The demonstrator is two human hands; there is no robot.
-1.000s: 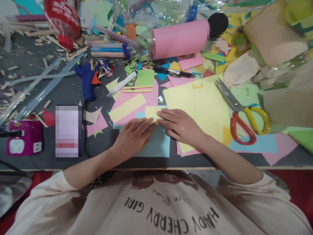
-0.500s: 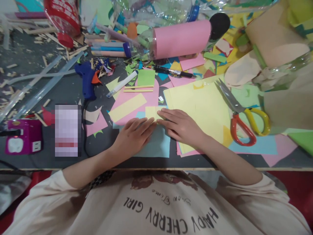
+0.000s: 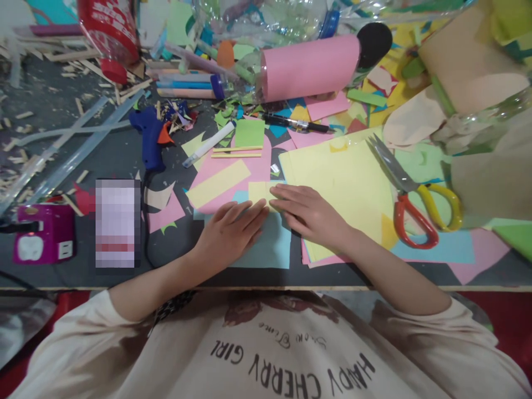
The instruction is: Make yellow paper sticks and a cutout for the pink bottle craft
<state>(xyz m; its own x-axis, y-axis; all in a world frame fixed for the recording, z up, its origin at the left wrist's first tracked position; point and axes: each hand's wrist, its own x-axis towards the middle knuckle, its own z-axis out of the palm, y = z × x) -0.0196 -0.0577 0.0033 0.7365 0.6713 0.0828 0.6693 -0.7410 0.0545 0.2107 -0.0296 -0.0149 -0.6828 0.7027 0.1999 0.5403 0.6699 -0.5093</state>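
We see both bare hands palm down near the table [image 3: 172, 241] edge, fingertips meeting at a small yellow paper piece [image 3: 258, 191]. That piece lies between and just beyond the fingers, partly covered by them, on top of a blue sheet [image 3: 270, 252]. Left hand [image 3: 228, 235]: over the blue sheet, fingers stretched out, tips at the near edge of the yellow piece, not curled round anything. Right hand [image 3: 310, 213]: fingers also extended, tips on the right part of that piece, palm over a stack of yellow sheets [image 3: 336, 177]; no fist. We can't tell if any fingertip pinches the paper. Beyond the left hand, a pink sheet [image 3: 261, 166] carries a longer yellow strip [image 3: 220, 183], two thin yellow sticks [image 3: 236, 152] and a green square [image 3: 249, 133]; a white marker [image 3: 210, 144] lies at its left, a black pen [image 3: 299, 123] farther back. Scissors [image 3: 409, 191] with one red and one yellow handle lie at the stack's right, blades slightly apart. On the left: blue glue gun [image 3: 152, 141], blurred-out rectangle [image 3: 116, 221], purple box [image 3: 44, 234]. At the back, a bottle wrapped in pink paper [image 3: 310, 66] lies on its side.
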